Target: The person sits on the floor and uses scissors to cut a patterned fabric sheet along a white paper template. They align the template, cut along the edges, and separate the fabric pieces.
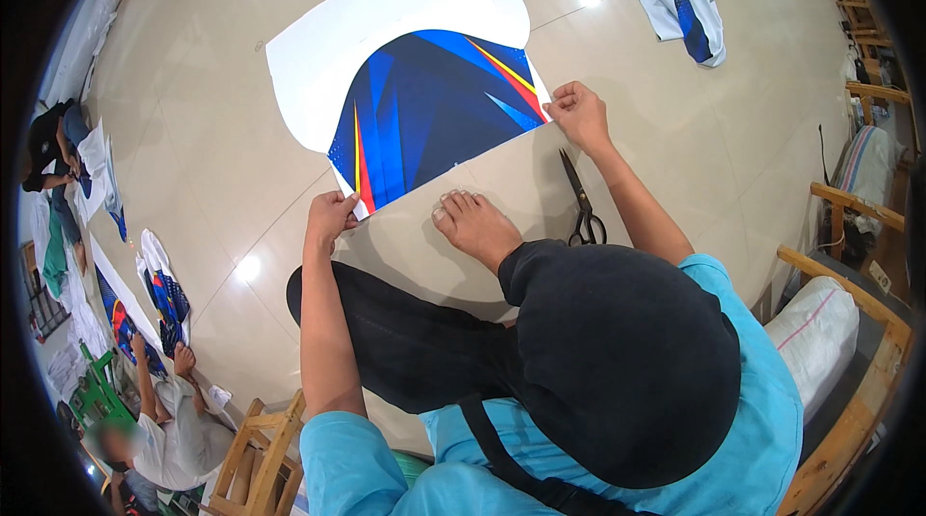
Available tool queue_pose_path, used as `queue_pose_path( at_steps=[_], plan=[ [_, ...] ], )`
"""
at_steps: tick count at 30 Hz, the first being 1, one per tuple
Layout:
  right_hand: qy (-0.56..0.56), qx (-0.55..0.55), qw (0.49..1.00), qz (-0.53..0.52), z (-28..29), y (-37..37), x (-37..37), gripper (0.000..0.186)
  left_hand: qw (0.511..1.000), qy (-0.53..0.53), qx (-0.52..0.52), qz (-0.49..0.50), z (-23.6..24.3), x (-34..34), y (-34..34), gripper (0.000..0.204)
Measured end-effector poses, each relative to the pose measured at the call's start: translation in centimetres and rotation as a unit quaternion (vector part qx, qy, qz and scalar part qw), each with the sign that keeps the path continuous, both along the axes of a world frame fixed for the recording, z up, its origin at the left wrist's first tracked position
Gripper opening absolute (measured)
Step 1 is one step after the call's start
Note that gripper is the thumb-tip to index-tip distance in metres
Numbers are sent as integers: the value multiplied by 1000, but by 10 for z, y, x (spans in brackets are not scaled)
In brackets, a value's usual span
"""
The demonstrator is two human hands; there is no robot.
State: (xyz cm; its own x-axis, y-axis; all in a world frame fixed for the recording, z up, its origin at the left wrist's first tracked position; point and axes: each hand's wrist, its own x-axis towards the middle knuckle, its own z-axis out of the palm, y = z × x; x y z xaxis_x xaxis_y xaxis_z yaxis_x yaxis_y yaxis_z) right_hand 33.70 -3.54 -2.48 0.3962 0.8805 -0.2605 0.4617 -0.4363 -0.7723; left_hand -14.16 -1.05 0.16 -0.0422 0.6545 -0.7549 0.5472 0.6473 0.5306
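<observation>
A fabric panel (434,116) printed in blue with red and yellow stripes is spread on the floor in front of me. Its upper edge curves, and a broad white area (376,10) extends beyond it; whether that is the same piece of cloth I cannot tell. My left hand (333,217) pinches the panel's near left corner. At the near right corner, my right hand (579,118) pinches the narrow white margin between thumb and fingers. The straight near edge runs between the two hands. Black scissors (582,203) lie on the floor below my right hand.
My bare foot (477,231) rests just short of the panel. A grey-white garment (675,10) with a blue patch lies at the far right. Wooden frames (839,198) and white sacks (815,328) line the right side. Other people handle printed cloth (125,309) at the left.
</observation>
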Motion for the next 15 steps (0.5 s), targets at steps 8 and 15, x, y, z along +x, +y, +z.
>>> queue_pose_path(
  at_steps=[8,15],
  plan=[
    [-4,2,1000,7,0,0,1,32,1000,-1,3,-5,-5,-2,0,25],
    [-10,-13,1000,12,5,0,0,31,1000,6,-4,7,-3,0,0,27]
  ],
)
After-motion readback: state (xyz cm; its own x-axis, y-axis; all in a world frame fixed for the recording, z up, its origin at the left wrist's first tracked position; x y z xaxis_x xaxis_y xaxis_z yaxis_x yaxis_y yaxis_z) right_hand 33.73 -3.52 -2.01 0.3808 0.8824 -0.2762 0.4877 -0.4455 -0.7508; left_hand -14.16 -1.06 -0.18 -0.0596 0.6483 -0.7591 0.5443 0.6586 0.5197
